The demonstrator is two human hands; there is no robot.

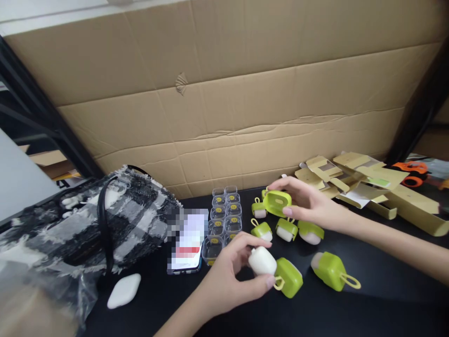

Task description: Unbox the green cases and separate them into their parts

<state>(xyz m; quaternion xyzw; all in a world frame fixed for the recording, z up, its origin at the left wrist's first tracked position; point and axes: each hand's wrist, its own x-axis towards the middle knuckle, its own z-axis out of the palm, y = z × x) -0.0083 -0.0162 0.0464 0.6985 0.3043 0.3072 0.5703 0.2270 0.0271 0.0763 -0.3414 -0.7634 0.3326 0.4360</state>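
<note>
My left hand (238, 269) grips a white rounded block (262, 261) between thumb and fingers, just above the black table. In my right hand (303, 201) is a hollow green cap (277, 202), its open side facing me. Beside the left thumb lies another green cap (290, 278) with a yellow loop. Several green caps with pale blocks in them surround my hands, among them one at the right (329, 270), one below the right hand (310, 232) and one in the middle (286, 229).
Clear plastic cups with yellow stickers (218, 224) stand in two columns. A phone (189, 241) lies left of them, then a black-and-white fringed bag (136, 215) and a white rounded case (124, 290). Flattened cardboard boxes (414, 203) and orange-handled scissors (412, 167) are at right. A cardboard sheet (228, 103) stands behind.
</note>
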